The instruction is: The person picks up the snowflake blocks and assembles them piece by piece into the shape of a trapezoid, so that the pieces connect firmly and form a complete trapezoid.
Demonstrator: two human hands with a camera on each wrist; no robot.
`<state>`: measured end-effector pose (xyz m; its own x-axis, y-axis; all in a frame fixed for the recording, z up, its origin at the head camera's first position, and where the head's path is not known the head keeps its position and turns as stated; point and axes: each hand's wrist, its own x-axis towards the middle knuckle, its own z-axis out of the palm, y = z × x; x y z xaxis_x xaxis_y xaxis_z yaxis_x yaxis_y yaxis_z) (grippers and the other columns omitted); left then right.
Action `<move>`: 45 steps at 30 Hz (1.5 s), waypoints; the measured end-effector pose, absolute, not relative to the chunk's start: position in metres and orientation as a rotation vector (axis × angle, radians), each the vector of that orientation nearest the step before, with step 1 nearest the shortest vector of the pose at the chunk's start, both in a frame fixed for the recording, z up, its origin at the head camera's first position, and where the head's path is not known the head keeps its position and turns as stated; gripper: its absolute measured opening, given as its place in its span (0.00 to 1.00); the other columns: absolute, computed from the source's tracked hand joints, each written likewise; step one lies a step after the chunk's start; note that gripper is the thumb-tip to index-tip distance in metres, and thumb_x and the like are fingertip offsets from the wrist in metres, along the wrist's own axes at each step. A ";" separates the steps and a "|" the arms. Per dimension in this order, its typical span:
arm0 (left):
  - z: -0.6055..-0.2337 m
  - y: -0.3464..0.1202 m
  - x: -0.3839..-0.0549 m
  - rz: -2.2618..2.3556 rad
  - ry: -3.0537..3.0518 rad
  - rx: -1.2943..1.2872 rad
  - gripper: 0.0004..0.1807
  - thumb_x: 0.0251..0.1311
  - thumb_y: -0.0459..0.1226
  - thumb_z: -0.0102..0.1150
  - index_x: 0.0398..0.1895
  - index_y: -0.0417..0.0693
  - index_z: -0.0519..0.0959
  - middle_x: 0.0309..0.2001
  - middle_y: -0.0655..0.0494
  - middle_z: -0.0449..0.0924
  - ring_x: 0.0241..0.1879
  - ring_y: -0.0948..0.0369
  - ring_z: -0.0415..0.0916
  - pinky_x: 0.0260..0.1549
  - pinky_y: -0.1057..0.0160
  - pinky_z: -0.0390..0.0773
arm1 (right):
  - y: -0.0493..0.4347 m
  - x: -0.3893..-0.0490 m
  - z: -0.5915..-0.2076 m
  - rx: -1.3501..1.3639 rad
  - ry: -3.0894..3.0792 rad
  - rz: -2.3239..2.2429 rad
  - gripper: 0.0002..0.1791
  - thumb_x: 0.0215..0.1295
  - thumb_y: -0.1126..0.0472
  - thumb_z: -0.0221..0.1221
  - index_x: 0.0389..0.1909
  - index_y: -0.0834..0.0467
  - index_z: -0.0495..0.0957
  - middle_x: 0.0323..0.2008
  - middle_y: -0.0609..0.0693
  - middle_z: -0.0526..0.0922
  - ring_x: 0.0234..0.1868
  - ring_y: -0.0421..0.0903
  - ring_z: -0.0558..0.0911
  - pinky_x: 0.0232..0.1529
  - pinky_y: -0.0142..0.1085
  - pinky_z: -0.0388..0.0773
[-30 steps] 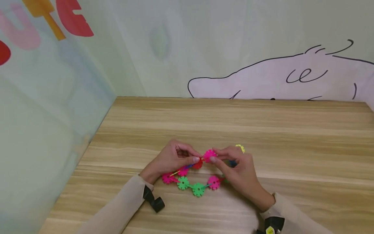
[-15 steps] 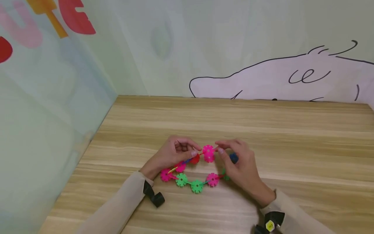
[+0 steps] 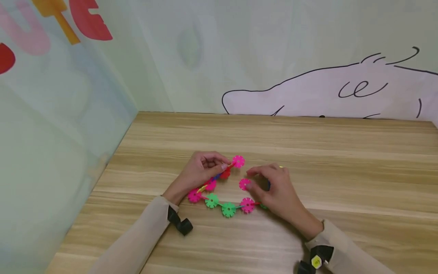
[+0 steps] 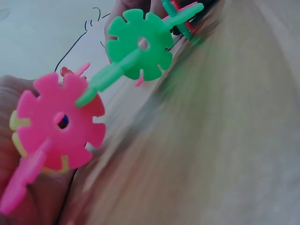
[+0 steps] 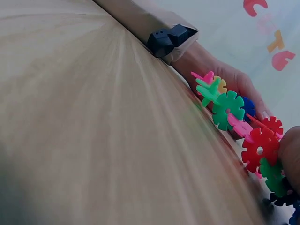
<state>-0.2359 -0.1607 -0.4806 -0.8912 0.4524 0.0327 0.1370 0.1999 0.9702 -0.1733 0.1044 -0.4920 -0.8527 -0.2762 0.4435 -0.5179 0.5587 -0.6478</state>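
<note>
Toothed plastic snowflake discs, slotted together edge to edge, make a curved chain in front of me. My left hand pinches its far left part beside a red disc, and a pink disc sticks out past those fingertips. A second pink disc lies at the thumb tip of my right hand, whose index finger stands apart from the thumb. The two pink discs are apart. In the left wrist view a pink disc and a green disc hang joined close to the left hand.
The wooden table runs back to a printed wall sheet. A blue disc and a yellow edge show partly behind the right hand. Black wrist cameras sit on both cuffs.
The two pink discs, overlapping half a second ago, have come apart. My left hand has moved away from me with its chain end, and the near part of the chain has shifted slightly too.
</note>
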 end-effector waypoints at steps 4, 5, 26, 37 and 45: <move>-0.481 -0.163 -0.237 1.734 2.238 0.537 0.09 0.72 0.34 0.67 0.51 0.42 0.89 0.40 0.57 0.91 0.36 0.65 0.84 0.38 0.71 0.83 | 0.102 -0.175 -0.487 0.638 -2.608 1.219 0.20 0.57 0.57 0.80 0.51 0.51 0.89 0.47 0.43 0.92 0.49 0.44 0.78 0.53 0.44 0.58; -0.481 -0.164 -0.237 1.731 2.240 0.537 0.09 0.72 0.34 0.67 0.51 0.42 0.89 0.40 0.57 0.91 0.36 0.65 0.84 0.38 0.70 0.83 | 0.101 -0.175 -0.487 0.634 -2.632 1.217 0.21 0.57 0.56 0.80 0.52 0.50 0.89 0.47 0.42 0.92 0.50 0.44 0.78 0.53 0.45 0.58; -0.482 -0.158 -0.236 1.627 2.170 0.732 0.16 0.75 0.32 0.63 0.62 0.47 0.84 0.39 0.54 0.85 0.35 0.64 0.80 0.38 0.70 0.80 | 0.113 -0.177 -0.488 0.562 -2.389 1.498 0.17 0.61 0.68 0.76 0.51 0.57 0.88 0.41 0.48 0.92 0.41 0.36 0.87 0.43 0.29 0.83; -0.477 -0.155 -0.232 1.494 2.171 0.792 0.15 0.76 0.33 0.62 0.61 0.51 0.87 0.40 0.55 0.85 0.39 0.62 0.79 0.41 0.68 0.79 | 0.112 -0.179 -0.487 0.521 -2.158 1.541 0.11 0.60 0.75 0.74 0.43 0.62 0.91 0.37 0.53 0.94 0.39 0.33 0.86 0.43 0.24 0.79; -0.476 -0.154 -0.228 1.492 2.149 0.805 0.15 0.75 0.34 0.64 0.61 0.53 0.87 0.33 0.58 0.81 0.34 0.62 0.73 0.36 0.67 0.73 | 0.109 -0.182 -0.488 0.585 -2.100 1.594 0.12 0.57 0.78 0.74 0.37 0.60 0.91 0.34 0.56 0.93 0.39 0.34 0.88 0.46 0.25 0.80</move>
<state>-0.2285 -0.1535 -0.4760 -0.7533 0.6577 -0.0010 0.2292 0.2638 0.9369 -0.1816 0.1094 -0.4882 -0.8151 -0.0688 0.5752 -0.5725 0.2471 -0.7817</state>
